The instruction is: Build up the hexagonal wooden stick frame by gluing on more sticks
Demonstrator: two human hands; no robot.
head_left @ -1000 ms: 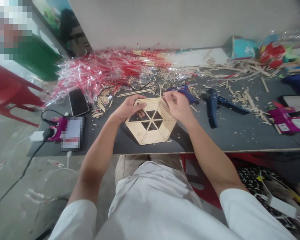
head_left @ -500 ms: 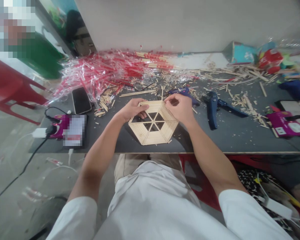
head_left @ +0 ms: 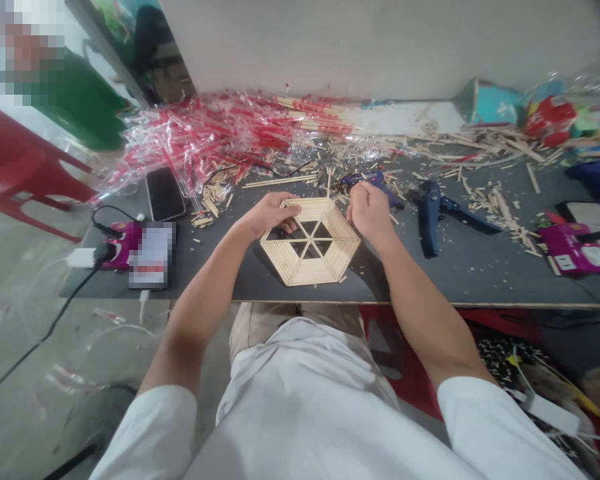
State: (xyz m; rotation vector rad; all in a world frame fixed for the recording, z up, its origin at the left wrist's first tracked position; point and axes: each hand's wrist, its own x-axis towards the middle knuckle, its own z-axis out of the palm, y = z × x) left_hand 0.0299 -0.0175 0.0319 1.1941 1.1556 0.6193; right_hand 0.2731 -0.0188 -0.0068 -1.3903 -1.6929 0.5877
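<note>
A hexagonal frame of wooden sticks (head_left: 310, 272), with spokes meeting at its centre, is tilted above the dark table in front of me. My left hand (head_left: 275, 215) grips its upper left edge, thumb on top and fingers underneath. One stick (head_left: 329, 181) juts out past the frame's top right corner. Just right of that corner, my right hand (head_left: 369, 208) is closed, apart from the frame; what its curled fingers hold, if anything, is hidden. Behind it lies a blue glue gun (head_left: 380, 181), partly covered by the hand. Further right is a blue-handled cutter (head_left: 429, 217).
Red-and-clear wrappers (head_left: 220, 133) are heaped at the back left. Stick offcuts (head_left: 497, 207) litter the table. A dark phone (head_left: 165, 193), a lit phone (head_left: 153, 257) and purple power boxes (head_left: 573, 248) with cables lie at the sides. A red stool (head_left: 25, 160) stands left.
My right hand has drawn away from the frame's top right corner, to the right, and its fingers have curled in. My left hand keeps its grip on the frame.
</note>
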